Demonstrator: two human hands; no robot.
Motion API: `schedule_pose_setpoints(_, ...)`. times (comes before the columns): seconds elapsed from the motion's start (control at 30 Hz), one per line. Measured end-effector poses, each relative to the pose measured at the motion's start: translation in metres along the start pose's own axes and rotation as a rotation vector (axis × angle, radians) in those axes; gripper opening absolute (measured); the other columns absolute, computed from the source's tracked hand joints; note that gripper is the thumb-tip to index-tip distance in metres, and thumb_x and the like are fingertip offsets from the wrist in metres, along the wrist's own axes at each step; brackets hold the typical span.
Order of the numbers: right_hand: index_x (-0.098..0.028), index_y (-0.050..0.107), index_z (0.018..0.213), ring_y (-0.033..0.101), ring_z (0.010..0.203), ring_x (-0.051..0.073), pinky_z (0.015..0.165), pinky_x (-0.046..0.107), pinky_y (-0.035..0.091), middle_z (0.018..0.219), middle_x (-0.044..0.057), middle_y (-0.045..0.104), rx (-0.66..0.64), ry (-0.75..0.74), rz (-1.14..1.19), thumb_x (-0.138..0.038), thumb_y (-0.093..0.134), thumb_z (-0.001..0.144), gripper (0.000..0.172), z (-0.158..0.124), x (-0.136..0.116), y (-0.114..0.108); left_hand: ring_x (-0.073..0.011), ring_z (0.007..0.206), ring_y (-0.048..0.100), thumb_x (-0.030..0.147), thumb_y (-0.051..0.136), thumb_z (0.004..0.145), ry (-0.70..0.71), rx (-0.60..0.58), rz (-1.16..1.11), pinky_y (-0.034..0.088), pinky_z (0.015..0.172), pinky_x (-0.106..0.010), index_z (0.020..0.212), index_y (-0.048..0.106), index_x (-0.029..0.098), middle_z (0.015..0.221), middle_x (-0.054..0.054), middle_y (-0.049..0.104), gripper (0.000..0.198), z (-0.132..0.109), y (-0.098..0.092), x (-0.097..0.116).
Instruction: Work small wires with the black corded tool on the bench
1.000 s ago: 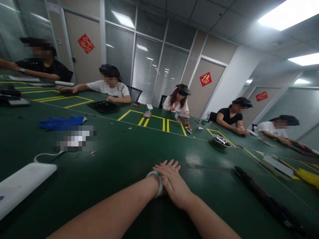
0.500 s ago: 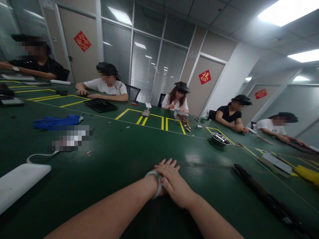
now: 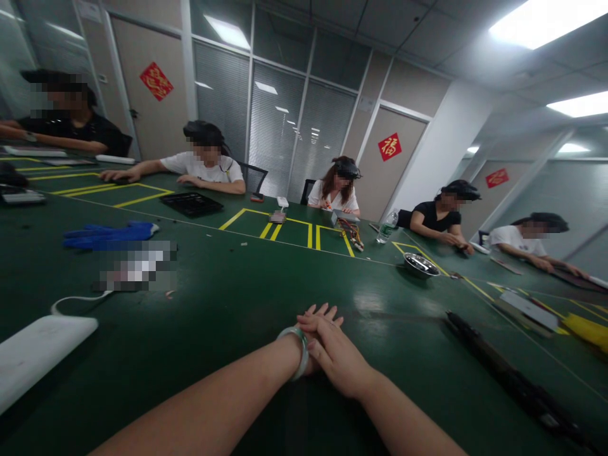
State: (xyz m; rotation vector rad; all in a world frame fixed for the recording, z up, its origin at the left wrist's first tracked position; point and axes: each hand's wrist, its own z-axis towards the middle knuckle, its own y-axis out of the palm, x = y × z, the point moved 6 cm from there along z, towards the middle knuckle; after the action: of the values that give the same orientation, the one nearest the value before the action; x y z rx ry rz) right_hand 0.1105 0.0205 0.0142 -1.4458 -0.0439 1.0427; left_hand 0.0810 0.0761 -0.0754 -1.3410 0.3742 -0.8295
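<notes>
My left hand (image 3: pixel 331 311), with a pale green bangle (image 3: pixel 303 354) at its wrist, rests on the green table (image 3: pixel 228 329). Its fingertips are spread, while its back and palm are mostly covered. Across it lies my right hand (image 3: pixel 342 360), fingers laid flat over the back of the left and thumb near the bangle. The two hands touch each other, and no object shows in either. A long black object (image 3: pixel 503 373) is to their right. At the left are a white power bank (image 3: pixel 42 354) with a cable and a blurred-out device (image 3: pixel 137 266).
Blue gloves (image 3: pixel 109 234) lie at the left, a metal bowl (image 3: pixel 420 265) and a water bottle (image 3: pixel 387 227) at the right. Farther off are a black tray (image 3: pixel 190 203), a grey box with coloured wires (image 3: pixel 345 220) and yellow tape lines. Several people sit across the table.
Across the table at the left, a person in a white shirt has stretched an arm leftward onto a small dark object. My hands have hardly moved.
</notes>
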Motion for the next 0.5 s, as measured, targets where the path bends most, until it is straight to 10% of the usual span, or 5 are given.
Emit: schedule_pose_setpoints(0.5,-0.022,0.052,0.106,0.046,0.123,0.019,0.104,0.036,0.035,0.132,0.004,0.052,0.038,0.111,0.002,-0.032,0.044,0.094,0.017,-0.004,0.005,-0.005,-0.0347,0.142,0.006,0.041,0.051,0.083,0.088,-0.165,-0.015,0.005,0.113,-0.055,0.147,0.027,0.02,0.155,-0.008,0.017,0.071,-0.01,-0.031,0.007)
